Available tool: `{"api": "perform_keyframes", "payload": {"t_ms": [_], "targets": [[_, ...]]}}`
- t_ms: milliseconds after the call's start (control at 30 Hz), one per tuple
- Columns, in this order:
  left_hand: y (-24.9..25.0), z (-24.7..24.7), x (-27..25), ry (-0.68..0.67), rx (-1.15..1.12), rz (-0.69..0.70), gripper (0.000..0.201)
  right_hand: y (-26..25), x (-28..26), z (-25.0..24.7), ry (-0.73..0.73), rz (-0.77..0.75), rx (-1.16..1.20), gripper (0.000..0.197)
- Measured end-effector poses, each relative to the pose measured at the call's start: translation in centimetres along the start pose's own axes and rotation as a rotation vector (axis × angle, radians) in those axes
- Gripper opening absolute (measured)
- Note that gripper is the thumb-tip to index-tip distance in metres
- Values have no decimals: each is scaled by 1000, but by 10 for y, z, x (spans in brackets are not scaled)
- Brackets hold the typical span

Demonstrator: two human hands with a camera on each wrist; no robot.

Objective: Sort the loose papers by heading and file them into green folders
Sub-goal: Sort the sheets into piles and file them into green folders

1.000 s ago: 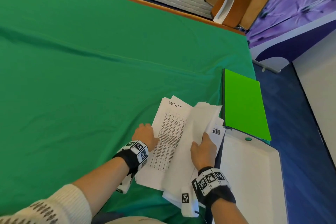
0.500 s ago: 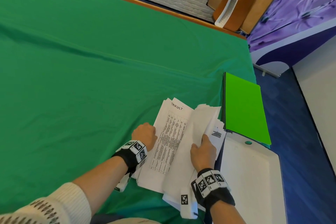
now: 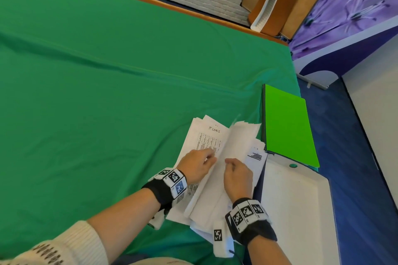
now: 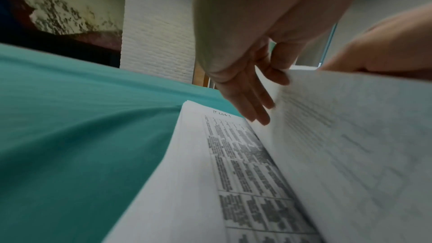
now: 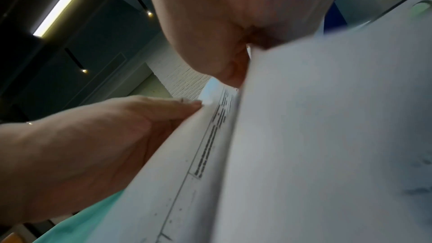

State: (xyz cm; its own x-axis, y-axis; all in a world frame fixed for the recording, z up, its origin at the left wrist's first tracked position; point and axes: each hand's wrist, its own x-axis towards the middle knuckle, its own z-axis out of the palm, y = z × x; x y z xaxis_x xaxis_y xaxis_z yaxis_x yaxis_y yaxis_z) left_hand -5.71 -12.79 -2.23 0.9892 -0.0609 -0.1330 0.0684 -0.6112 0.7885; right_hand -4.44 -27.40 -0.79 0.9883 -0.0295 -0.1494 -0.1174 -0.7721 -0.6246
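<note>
A loose pile of white papers (image 3: 200,200) lies on the green cloth near the table's right end. Its exposed sheet (image 3: 207,139) carries a printed table under the handwritten heading "IT LOGS" (image 4: 243,169). My right hand (image 3: 237,175) grips a bundle of sheets (image 3: 239,142) by its edge and holds it turned up to the right (image 5: 327,136). My left hand (image 3: 198,163) is in the gap beside it, its straight fingers (image 4: 254,106) touching the raised bundle's inner face. A closed bright green folder (image 3: 286,127) lies just right of the pile.
A white tray (image 3: 299,211) sits at the table's right corner below the folder, with a small green dot (image 3: 293,165) on its rim. The green cloth (image 3: 107,92) stretches left and back. Blue floor (image 3: 366,178) drops away on the right.
The sheet headed "TASKLIST" has been turned over onto the raised bundle, so "IT LOGS" now shows. My left hand moved from the pile's left edge to the middle, close to my right hand.
</note>
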Motion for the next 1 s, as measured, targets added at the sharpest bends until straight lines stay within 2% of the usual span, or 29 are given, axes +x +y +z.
{"api": "perform_keyframes", "payload": {"t_ms": [100, 200, 300, 367, 467, 533, 567, 633, 733, 767, 1000], "targets": [[5, 6, 1, -128, -133, 31, 25, -6, -3, 0, -27, 21, 49, 41], [4, 6, 4, -202, -161, 11, 25, 0, 0, 1, 4, 0, 14, 28], [-9, 1, 12, -191, -181, -50, 22, 9, 3, 3, 24, 19, -50, 15], [-19, -4, 22, -111, -89, -121, 21, 8, 1, 1, 52, 34, -30, 18], [-35, -18, 36, 45, 162, -296, 30, 4, -2, -5, 63, 70, 51, 55], [-44, -23, 43, 16, 277, -402, 38, 4, -2, -7, 59, 57, 46, 78], [-47, -24, 45, -19, 307, -439, 42, 5, -1, -6, 60, 32, 32, 83], [-49, -21, 47, -40, 318, -486, 47, 9, 1, -5, 45, 5, 14, 77], [-50, -16, 48, 11, 301, -529, 44, 15, 5, 0, 36, -2, -3, 40], [-50, -15, 48, 23, 297, -539, 41, 16, 5, 1, 34, 5, -8, 34], [-53, -18, 44, 41, 327, -516, 33, 11, 3, 0, 41, 33, -17, 32]]}}
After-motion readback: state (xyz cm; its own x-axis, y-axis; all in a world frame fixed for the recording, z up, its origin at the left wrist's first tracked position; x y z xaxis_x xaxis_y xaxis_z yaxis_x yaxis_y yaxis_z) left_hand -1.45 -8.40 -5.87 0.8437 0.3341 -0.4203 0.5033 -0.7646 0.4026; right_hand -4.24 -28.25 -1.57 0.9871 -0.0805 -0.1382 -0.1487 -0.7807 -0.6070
